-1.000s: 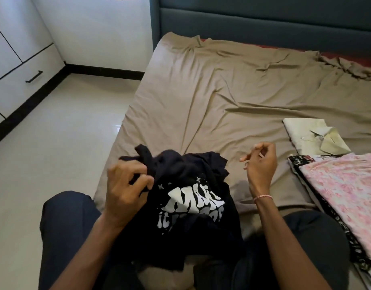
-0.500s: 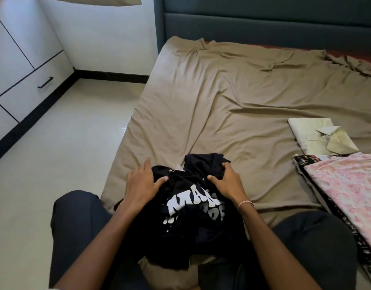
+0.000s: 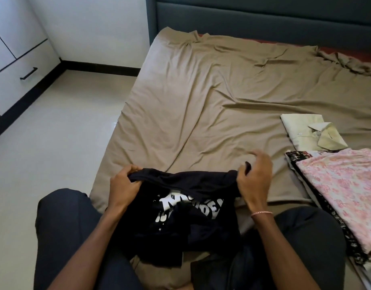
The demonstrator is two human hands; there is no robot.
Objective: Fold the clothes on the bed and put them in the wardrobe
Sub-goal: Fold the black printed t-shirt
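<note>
A moment ago both hands lay flat on the black T-shirt. Now the left hand and right hand each close a grip on its top edge (six o'clock, over the lap), probably to spread it on the bed.

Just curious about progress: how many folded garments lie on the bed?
3: a pale green shirt, and nearer, a pink floral garment atop a black-and-white patterned garment. More may hide beneath.

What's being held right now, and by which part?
Black T-shirt, by its bunched upper edge: left hand at one end, right hand at the other.
</note>
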